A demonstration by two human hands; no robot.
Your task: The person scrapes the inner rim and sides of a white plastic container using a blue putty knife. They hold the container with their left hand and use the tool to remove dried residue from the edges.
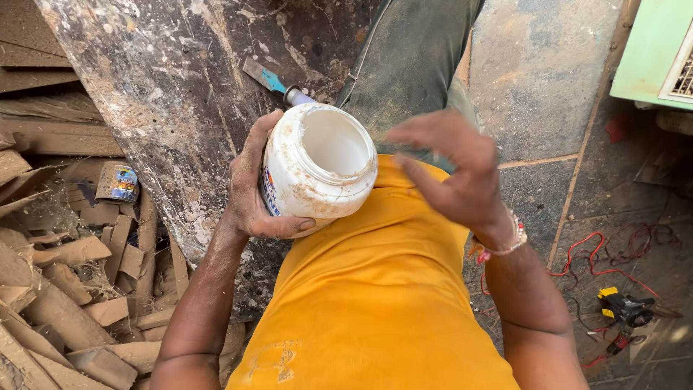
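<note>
Above stone floor (534, 65), left hand (249, 191) grips white jar (317, 162); right hand (451, 170) hovers open beside.

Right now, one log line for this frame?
left hand: grips open white jar | right hand: open, free, beside jar | lid: off

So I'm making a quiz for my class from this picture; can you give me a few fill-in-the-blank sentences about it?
1. The left hand grips a white plastic ____ with no lid on.
2. The right hand hovers beside the jar with its fingers spread, holding ____.
3. The person's shirt is ____ in colour.
4. Scraps of ____ lie piled on the left beside the stained board.

Missing words: jar; nothing; yellow; wood
</note>
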